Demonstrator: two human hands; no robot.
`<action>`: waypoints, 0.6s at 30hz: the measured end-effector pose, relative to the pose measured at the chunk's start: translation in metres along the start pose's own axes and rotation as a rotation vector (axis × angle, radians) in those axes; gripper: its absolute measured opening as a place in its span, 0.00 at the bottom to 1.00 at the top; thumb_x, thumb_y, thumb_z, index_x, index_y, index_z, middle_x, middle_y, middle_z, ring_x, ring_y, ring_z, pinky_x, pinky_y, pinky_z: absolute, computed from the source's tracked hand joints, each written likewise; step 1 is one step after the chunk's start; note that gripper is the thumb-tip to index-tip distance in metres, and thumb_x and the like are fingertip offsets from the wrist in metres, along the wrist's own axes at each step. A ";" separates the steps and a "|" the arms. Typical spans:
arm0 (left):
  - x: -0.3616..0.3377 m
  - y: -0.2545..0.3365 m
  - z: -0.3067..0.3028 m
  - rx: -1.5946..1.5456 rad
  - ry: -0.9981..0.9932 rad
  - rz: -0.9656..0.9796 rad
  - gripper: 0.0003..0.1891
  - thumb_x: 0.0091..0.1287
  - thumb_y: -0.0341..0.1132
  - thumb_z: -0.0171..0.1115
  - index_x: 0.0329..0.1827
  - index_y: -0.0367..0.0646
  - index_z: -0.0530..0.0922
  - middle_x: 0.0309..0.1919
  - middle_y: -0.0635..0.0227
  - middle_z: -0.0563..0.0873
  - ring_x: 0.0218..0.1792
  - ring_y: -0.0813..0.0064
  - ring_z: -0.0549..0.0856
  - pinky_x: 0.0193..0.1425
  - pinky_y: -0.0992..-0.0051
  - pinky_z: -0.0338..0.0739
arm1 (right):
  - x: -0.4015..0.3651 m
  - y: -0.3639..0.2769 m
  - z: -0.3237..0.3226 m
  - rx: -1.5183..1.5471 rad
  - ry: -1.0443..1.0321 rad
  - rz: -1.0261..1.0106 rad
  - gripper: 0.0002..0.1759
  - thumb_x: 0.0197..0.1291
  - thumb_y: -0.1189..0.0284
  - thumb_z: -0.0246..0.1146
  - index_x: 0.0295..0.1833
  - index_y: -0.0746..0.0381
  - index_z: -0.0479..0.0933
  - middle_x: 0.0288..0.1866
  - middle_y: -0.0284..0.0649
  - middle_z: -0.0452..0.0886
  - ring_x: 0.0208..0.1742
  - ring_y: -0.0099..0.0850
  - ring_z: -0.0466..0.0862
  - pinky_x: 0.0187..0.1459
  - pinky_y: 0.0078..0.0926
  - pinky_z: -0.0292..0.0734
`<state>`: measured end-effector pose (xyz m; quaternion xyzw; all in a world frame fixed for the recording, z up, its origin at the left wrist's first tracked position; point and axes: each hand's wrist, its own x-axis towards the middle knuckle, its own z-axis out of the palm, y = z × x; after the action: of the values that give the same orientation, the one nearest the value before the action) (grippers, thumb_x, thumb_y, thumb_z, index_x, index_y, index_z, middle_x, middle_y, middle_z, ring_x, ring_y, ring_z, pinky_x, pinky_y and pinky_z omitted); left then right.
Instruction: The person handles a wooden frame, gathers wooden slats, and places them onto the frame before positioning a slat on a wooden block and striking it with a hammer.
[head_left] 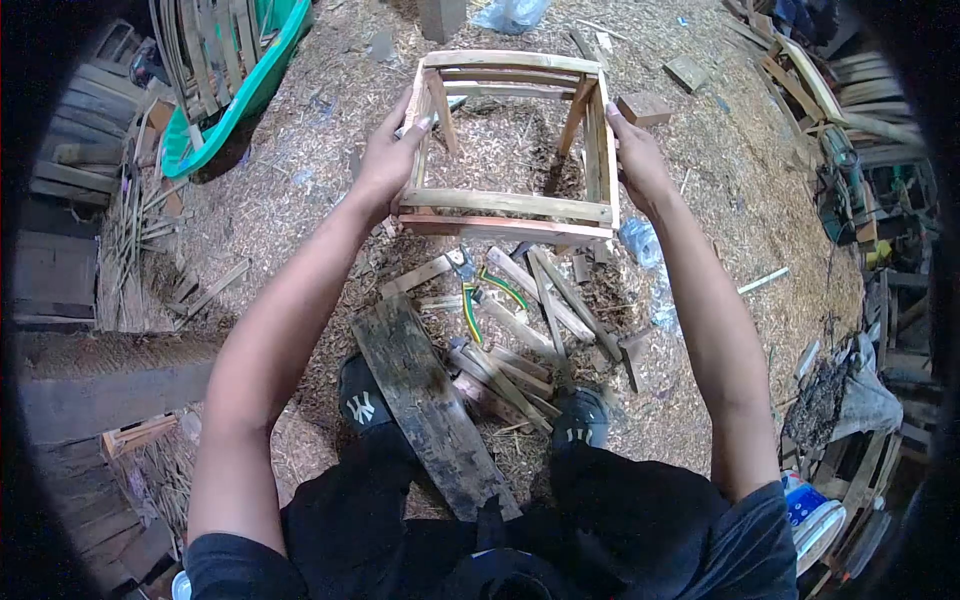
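A small wooden frame [510, 205], built of pale slats with legs at its corners, is held up in front of me. My left hand [390, 155] grips its left side, thumb on the near face. On the opposite side, my right hand [638, 155] grips the right slats. Below the frame, pliers with green-and-yellow handles [471, 315] lie among loose wood strips [545, 295]. A dark, worn plank [430, 400] lies slanted between my feet.
Wood shavings cover the ground [300, 230]. A green tub [235, 120] with slats stands at upper left. A wood block [645, 109] and crumpled clear plastic [640, 242] lie to the right. Stacked timber lines both sides. A power tool [840, 165] is at far right.
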<state>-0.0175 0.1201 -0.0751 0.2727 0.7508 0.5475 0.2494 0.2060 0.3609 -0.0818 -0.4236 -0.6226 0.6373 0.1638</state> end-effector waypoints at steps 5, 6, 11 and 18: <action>-0.007 0.008 0.009 -0.110 -0.001 -0.043 0.30 0.79 0.37 0.57 0.82 0.58 0.63 0.75 0.56 0.74 0.71 0.67 0.76 0.73 0.69 0.69 | 0.008 0.020 -0.003 -0.081 0.015 -0.184 0.35 0.77 0.47 0.53 0.69 0.68 0.76 0.60 0.45 0.83 0.58 0.32 0.81 0.62 0.30 0.73; -0.007 0.004 0.008 -0.079 -0.001 -0.014 0.30 0.79 0.37 0.56 0.83 0.58 0.62 0.76 0.56 0.73 0.72 0.66 0.75 0.74 0.69 0.68 | 0.006 0.023 0.000 -0.066 0.027 -0.193 0.35 0.77 0.47 0.53 0.69 0.67 0.76 0.63 0.48 0.83 0.64 0.36 0.80 0.68 0.31 0.69; -0.006 -0.009 -0.003 -0.069 -0.032 -0.013 0.30 0.80 0.40 0.53 0.84 0.56 0.58 0.78 0.55 0.68 0.75 0.64 0.71 0.76 0.68 0.64 | -0.017 0.007 0.018 -0.056 0.013 -0.207 0.34 0.79 0.49 0.51 0.71 0.68 0.75 0.66 0.46 0.82 0.67 0.33 0.79 0.71 0.27 0.65; -0.019 0.005 -0.005 -0.015 -0.099 -0.088 0.31 0.82 0.46 0.47 0.86 0.56 0.53 0.83 0.56 0.56 0.81 0.63 0.62 0.83 0.64 0.56 | -0.016 0.013 -0.001 -0.243 0.050 -0.161 0.34 0.77 0.47 0.54 0.65 0.68 0.80 0.53 0.43 0.86 0.53 0.28 0.81 0.60 0.28 0.73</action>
<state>-0.0065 0.1054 -0.0676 0.2642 0.7448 0.5273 0.3120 0.2206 0.3472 -0.0883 -0.4047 -0.7229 0.5312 0.1773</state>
